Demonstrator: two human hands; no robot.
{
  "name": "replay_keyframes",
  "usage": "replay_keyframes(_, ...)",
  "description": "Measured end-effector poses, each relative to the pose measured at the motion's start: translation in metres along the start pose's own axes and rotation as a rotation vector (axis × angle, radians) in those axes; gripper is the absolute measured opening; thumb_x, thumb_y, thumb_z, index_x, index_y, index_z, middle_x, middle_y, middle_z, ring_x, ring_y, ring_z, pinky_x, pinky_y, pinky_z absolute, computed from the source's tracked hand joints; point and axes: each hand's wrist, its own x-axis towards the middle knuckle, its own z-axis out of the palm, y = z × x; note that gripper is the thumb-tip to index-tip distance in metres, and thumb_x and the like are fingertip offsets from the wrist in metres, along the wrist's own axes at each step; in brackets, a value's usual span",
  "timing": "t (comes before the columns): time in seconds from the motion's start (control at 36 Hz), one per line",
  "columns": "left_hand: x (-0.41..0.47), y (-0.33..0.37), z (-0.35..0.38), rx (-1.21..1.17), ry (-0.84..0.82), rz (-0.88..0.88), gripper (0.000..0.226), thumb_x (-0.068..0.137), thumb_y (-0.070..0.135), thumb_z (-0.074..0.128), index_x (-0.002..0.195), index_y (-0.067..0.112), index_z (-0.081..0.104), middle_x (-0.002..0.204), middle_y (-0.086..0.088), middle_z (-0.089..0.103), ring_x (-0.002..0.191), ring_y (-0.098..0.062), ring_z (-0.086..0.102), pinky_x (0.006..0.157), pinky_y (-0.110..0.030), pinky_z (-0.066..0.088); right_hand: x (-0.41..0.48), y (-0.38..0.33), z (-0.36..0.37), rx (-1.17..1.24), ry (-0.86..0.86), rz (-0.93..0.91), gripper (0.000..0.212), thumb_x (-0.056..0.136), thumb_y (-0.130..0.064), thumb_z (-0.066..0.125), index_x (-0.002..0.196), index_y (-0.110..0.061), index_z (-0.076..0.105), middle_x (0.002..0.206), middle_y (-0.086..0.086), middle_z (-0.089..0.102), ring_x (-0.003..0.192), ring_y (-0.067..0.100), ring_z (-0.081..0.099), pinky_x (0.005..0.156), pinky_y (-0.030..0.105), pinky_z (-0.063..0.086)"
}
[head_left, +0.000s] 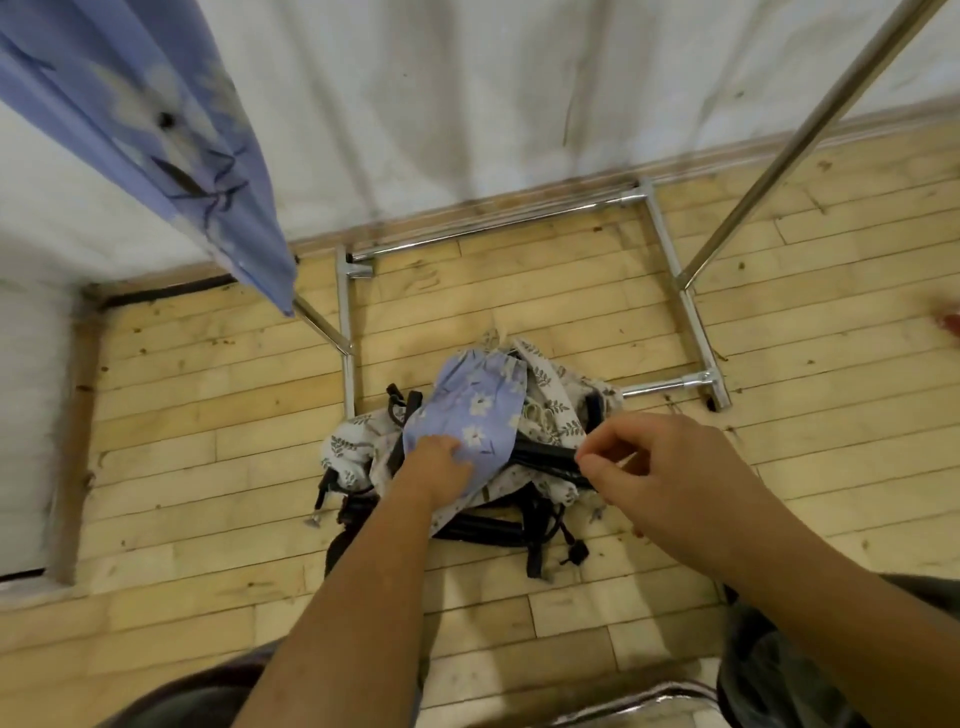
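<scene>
Grabbing the lilac flower-print cloth (478, 410) with the left hand (441, 462), on top of the leaf-print white and black laundry heap (553, 415), just in front of the chrome rack base (675, 387). Right hand (670, 467) hovers beside it, fingers curled, can't tell if it's pinching anything.

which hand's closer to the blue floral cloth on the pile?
Left. The left hand grips the blue floral cloth at its near edge. The right hand is off to its right, by a black strap, apart from the cloth.
</scene>
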Motion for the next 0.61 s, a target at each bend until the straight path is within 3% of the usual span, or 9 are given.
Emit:
replay_keyframes(0.08, 0.010, -0.017, 0.012, 0.031, 0.011, -0.003, 0.043, 0.105, 0.028, 0.048, 0.141, 0.005, 0.050, 0.152, -0.019, 0.039, 0.127, -0.039, 0.047, 0.107, -0.051, 0.046, 0.001, 0.002, 0.001, -0.009, -0.016, 0.014, 0.012, 0.098, -0.027, 0.067, 0.088, -0.034, 0.071, 0.080, -0.012, 0.070, 0.074, -0.005, 0.065, 0.056, 0.012, 0.053)
replay_keyframes(0.19, 0.013, -0.023, 0.022, 0.011, 0.002, -0.017, 0.055, 0.103, 0.034, 0.051, 0.155, 0.017, 0.039, 0.166, -0.012, 0.017, 0.149, -0.036, 0.028, 0.117, -0.051, 0.035, 0.001, 0.003, -0.001, -0.013, -0.030, 0.025, 0.012, 0.098, -0.027, 0.068, 0.087, -0.034, 0.070, 0.078, -0.010, 0.071, 0.072, -0.004, 0.066, 0.055, 0.012, 0.054)
replay_keyframes(0.25, 0.014, -0.024, 0.023, -0.033, -0.010, -0.020, 0.051, 0.102, 0.033, 0.054, 0.148, 0.011, 0.047, 0.160, -0.015, 0.030, 0.145, -0.037, 0.034, 0.113, -0.048, 0.039, 0.001, 0.005, 0.000, -0.029, -0.032, 0.032, 0.013, 0.097, -0.028, 0.068, 0.086, -0.035, 0.070, 0.075, -0.010, 0.071, 0.068, -0.003, 0.066, 0.055, 0.014, 0.054)
replay_keyframes(0.31, 0.014, -0.023, 0.025, -0.108, 0.019, -0.010, 0.024, 0.099, 0.027, 0.059, 0.108, 0.005, 0.063, 0.114, -0.017, 0.060, 0.106, -0.035, 0.057, 0.087, -0.043, 0.050, 0.001, 0.007, 0.001, -0.041, -0.036, 0.039, 0.014, 0.097, -0.028, 0.068, 0.085, -0.035, 0.070, 0.072, -0.010, 0.070, 0.066, -0.003, 0.065, 0.054, 0.012, 0.052)
replay_keyframes(0.33, 0.012, -0.021, 0.025, -0.154, 0.067, -0.010, 0.020, 0.097, 0.023, 0.061, 0.085, 0.007, 0.059, 0.086, -0.011, 0.057, 0.082, -0.030, 0.055, 0.072, -0.037, 0.046, 0.001, 0.007, 0.001, -0.047, -0.037, 0.037, 0.015, 0.097, -0.028, 0.068, 0.084, -0.035, 0.070, 0.071, -0.012, 0.070, 0.066, -0.003, 0.065, 0.054, 0.012, 0.051)
replay_keyframes(0.39, 0.007, -0.015, 0.023, -0.250, 0.161, -0.009, 0.035, 0.096, 0.019, 0.061, 0.066, 0.012, 0.045, 0.063, -0.006, 0.042, 0.061, -0.022, 0.042, 0.059, -0.032, 0.034, 0.002, 0.008, 0.001, -0.060, -0.042, 0.033, 0.015, 0.096, -0.029, 0.068, 0.083, -0.035, 0.070, 0.072, -0.016, 0.069, 0.067, -0.002, 0.065, 0.055, 0.011, 0.051)
replay_keyframes(0.44, 0.000, -0.007, 0.020, -0.301, 0.220, -0.001, 0.033, 0.096, 0.020, 0.061, 0.067, 0.012, 0.048, 0.064, -0.005, 0.047, 0.060, -0.021, 0.045, 0.058, -0.032, 0.037, 0.002, 0.008, 0.001, -0.086, -0.061, 0.035, 0.014, 0.097, -0.031, 0.067, 0.084, -0.036, 0.069, 0.073, -0.013, 0.070, 0.070, -0.003, 0.064, 0.058, 0.012, 0.053)
replay_keyframes(0.53, -0.009, 0.006, 0.013, -0.363, 0.258, -0.003, 0.021, 0.094, 0.028, 0.067, 0.091, 0.009, 0.059, 0.082, -0.007, 0.063, 0.077, -0.025, 0.062, 0.067, -0.036, 0.053, 0.002, 0.011, 0.001, -0.157, -0.110, 0.045, 0.012, 0.098, -0.036, 0.065, 0.086, -0.037, 0.068, 0.076, -0.012, 0.070, 0.073, -0.003, 0.064, 0.063, 0.017, 0.056)
replay_keyframes(0.61, -0.016, 0.012, 0.007, -0.455, 0.285, 0.010, 0.031, 0.095, 0.035, 0.071, 0.105, 0.014, 0.050, 0.087, 0.001, 0.054, 0.080, -0.021, 0.059, 0.065, -0.032, 0.046, -0.001, 0.013, -0.001, -0.199, -0.140, 0.057, 0.013, 0.099, -0.037, 0.063, 0.087, -0.036, 0.068, 0.077, -0.012, 0.069, 0.068, 0.004, 0.065, 0.063, 0.019, 0.056)
